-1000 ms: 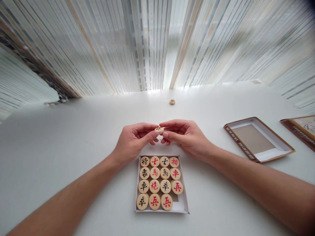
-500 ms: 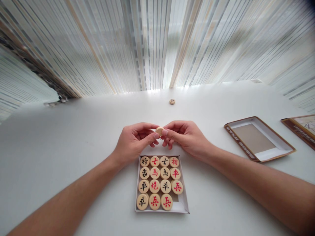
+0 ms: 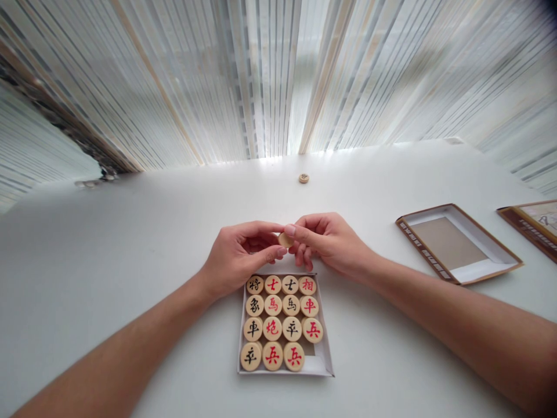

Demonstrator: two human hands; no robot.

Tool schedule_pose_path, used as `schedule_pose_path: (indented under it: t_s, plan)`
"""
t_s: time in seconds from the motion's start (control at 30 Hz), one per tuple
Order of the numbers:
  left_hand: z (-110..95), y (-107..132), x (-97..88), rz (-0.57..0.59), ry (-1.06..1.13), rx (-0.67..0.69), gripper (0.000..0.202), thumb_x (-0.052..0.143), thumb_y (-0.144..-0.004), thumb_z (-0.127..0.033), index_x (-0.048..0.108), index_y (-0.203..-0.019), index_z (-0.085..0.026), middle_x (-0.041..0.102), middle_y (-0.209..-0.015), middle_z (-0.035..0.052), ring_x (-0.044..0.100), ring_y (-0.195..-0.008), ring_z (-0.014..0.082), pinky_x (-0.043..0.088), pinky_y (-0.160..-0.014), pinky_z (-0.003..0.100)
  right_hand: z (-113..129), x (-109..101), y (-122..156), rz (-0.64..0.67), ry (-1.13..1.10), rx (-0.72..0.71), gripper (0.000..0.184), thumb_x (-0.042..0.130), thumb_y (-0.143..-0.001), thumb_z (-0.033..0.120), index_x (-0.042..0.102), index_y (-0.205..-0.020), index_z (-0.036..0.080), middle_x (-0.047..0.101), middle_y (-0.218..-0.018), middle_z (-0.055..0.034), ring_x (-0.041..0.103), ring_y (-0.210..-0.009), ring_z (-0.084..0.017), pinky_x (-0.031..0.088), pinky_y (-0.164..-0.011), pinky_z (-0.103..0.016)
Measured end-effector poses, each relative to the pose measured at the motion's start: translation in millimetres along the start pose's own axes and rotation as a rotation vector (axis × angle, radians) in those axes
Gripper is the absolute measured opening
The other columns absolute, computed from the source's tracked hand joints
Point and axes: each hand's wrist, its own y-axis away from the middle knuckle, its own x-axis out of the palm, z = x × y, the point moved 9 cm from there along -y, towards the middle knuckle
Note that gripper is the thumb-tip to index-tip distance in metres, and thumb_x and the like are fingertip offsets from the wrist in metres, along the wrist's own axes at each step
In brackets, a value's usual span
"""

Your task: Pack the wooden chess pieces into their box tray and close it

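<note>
Between my two hands, just beyond the near tray, is a round wooden Chinese chess piece point(image 3: 285, 240) with a plain face toward me. My right hand point(image 3: 331, 241) is closed on it, thumb on its upper right. The thumb and index finger of my left hand point(image 3: 237, 252) are curved around its left side, index tip at its top. A shallow white box tray point(image 3: 319, 364) lies just below my hands. Rows of wooden pieces fill it, marked with red or black characters, such as a red one point(image 3: 294, 356); the near right corner has a gap.
One more chess piece point(image 3: 303, 178) lies on the white table point(image 3: 152, 232) toward the curtain point(image 3: 270, 75). To the right rests an open brown-edged box part point(image 3: 448, 244), with another printed box part point(image 3: 533, 223) at the frame edge.
The chess piece has turned slightly and shifted a little right and down between my fingers. My left thumb has moved away from its face, and my left fingers have spread wider.
</note>
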Motion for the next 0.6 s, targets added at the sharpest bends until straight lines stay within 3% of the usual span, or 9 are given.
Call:
schedule_pose_path:
  t_s: [0.1, 0.4, 0.6]
  plan:
    - [-0.1, -0.4, 0.4, 0.008, 0.014, 0.013, 0.031, 0.086, -0.084, -0.020, 0.081, -0.114, -0.019, 0.081, -0.086, 0.0031, 0.077, -0.077, 0.0152, 0.066, -0.072, 0.023, 0.2, 0.8, -0.3, 0.008, -0.017, 0.016, 0.046, 0.092, -0.069, 0.055, 0.071, -0.069, 0.014, 0.069, -0.063, -0.0021, 0.065, -0.050, -0.012, 0.051, -0.043, -0.021]
    - [-0.9, -2.9, -4.8, -0.028, 0.061, 0.030, 0.030, 0.085, -0.084, -0.017, 0.081, -0.114, -0.015, 0.083, -0.087, 0.0049, 0.076, -0.071, 0.0128, 0.066, -0.069, 0.021, -0.9, 1.4, -0.2, 0.061, -0.070, 0.001, 0.034, 0.095, -0.070, 0.035, 0.080, -0.092, 0.013, 0.077, -0.075, -0.0054, 0.069, -0.062, -0.013, 0.056, -0.054, -0.020]
    - [-1.0, -1.6, -1.9, -0.004, 0.006, 0.026, 0.031, 0.085, -0.085, -0.019, 0.081, -0.116, -0.017, 0.083, -0.087, 0.0048, 0.075, -0.071, 0.0122, 0.066, -0.070, 0.021, -0.5, 1.1, -1.0, 0.055, -0.030, -0.015, 0.033, 0.096, -0.069, 0.035, 0.076, -0.084, 0.014, 0.073, -0.067, -0.0022, 0.066, -0.057, -0.012, 0.055, -0.053, -0.021]
